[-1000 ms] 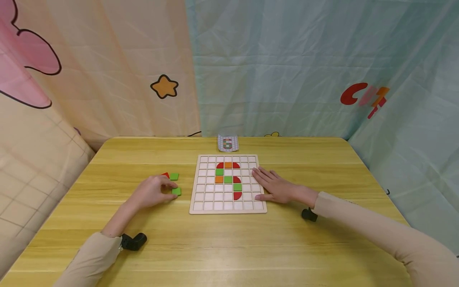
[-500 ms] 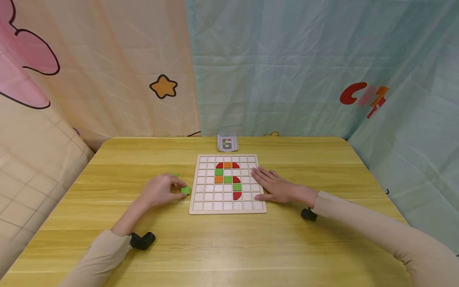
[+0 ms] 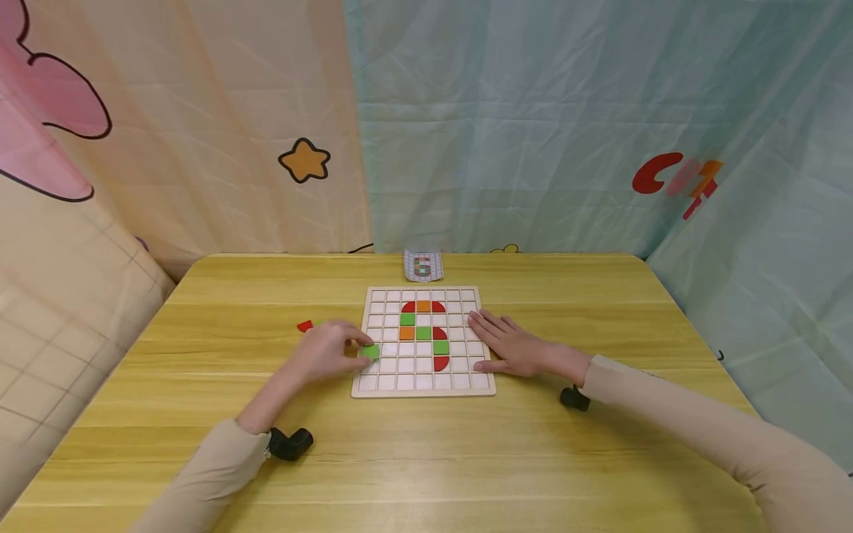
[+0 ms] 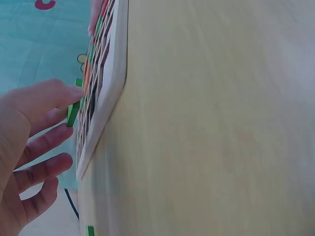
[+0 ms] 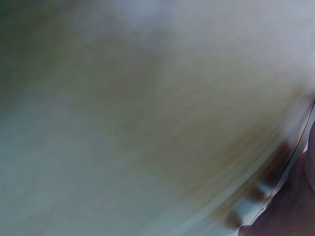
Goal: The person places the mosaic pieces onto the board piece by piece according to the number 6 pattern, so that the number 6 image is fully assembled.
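My left hand (image 3: 328,351) pinches a green square tile (image 3: 371,352) between thumb and fingertips, over the left edge of a white gridded board (image 3: 389,382). In the left wrist view the same green tile (image 4: 73,113) is held tilted, close over the board's frame (image 4: 118,64). Red, orange and green tiles lie in the grid's cells, among them a red quarter-round tile (image 3: 441,363) and an orange square tile (image 3: 406,334). My right hand (image 3: 513,346) lies flat with fingers spread, fingertips and thumb on the board's right edge. The right wrist view is mostly blurred tabletop.
Left of the board a red tile (image 3: 304,326) lies on the wooden table (image 3: 426,459), with a green tile (image 3: 318,323) partly hidden behind my left hand. A small printed pattern card (image 3: 423,266) lies beyond the board. Curtains (image 3: 500,148) hang behind the table.
My left hand has carried the green tile rightward from the table to over the board's left side, uncovering the red tile behind it. The right hand has stayed in place.
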A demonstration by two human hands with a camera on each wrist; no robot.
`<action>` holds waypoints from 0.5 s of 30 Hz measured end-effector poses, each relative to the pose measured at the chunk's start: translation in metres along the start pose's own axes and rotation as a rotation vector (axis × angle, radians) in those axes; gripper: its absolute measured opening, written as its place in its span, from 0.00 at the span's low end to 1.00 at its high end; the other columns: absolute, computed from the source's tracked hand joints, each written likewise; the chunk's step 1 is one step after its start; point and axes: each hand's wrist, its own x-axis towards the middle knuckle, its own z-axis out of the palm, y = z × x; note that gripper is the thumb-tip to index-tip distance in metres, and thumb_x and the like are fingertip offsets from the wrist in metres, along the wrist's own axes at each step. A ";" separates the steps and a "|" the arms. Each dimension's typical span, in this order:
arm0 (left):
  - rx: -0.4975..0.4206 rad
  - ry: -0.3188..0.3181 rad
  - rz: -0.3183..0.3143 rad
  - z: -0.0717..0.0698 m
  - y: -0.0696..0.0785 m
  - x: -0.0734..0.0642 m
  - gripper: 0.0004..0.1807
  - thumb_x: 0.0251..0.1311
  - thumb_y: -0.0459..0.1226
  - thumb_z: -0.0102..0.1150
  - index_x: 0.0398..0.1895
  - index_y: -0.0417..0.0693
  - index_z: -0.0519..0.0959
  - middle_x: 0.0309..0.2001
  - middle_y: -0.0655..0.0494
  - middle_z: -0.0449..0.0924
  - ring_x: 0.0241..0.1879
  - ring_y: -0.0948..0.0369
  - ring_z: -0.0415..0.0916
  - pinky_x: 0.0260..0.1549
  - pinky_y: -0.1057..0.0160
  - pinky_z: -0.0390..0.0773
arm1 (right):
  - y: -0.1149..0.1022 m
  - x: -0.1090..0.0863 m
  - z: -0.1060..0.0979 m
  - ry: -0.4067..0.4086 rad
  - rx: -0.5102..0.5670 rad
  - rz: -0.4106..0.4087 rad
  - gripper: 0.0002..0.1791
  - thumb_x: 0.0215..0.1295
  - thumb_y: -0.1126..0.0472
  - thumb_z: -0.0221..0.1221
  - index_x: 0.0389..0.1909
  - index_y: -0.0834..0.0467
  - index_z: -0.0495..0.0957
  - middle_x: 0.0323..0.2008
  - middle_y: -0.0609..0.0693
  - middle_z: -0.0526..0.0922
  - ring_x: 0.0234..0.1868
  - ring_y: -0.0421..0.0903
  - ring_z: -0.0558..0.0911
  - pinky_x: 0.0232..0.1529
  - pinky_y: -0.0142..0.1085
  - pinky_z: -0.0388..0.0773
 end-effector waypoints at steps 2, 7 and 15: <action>0.002 0.004 0.016 0.002 0.004 0.003 0.15 0.48 0.45 0.72 0.39 0.50 0.87 0.36 0.58 0.85 0.32 0.65 0.74 0.29 0.69 0.71 | 0.000 0.000 0.000 -0.001 0.001 0.001 0.49 0.68 0.36 0.47 0.76 0.59 0.35 0.78 0.55 0.35 0.78 0.56 0.37 0.72 0.59 0.40; 0.014 0.022 0.044 0.007 0.015 0.011 0.14 0.47 0.45 0.72 0.37 0.52 0.87 0.36 0.59 0.85 0.29 0.65 0.72 0.25 0.70 0.67 | 0.000 0.001 0.002 -0.001 -0.001 -0.002 0.49 0.68 0.35 0.46 0.76 0.58 0.35 0.78 0.54 0.35 0.78 0.55 0.36 0.73 0.58 0.40; 0.033 0.007 0.077 0.016 0.031 0.025 0.14 0.47 0.47 0.72 0.37 0.55 0.88 0.36 0.61 0.85 0.33 0.65 0.75 0.26 0.71 0.69 | 0.002 0.001 0.003 0.008 0.005 -0.007 0.49 0.68 0.35 0.46 0.76 0.57 0.35 0.78 0.54 0.35 0.78 0.54 0.36 0.73 0.58 0.41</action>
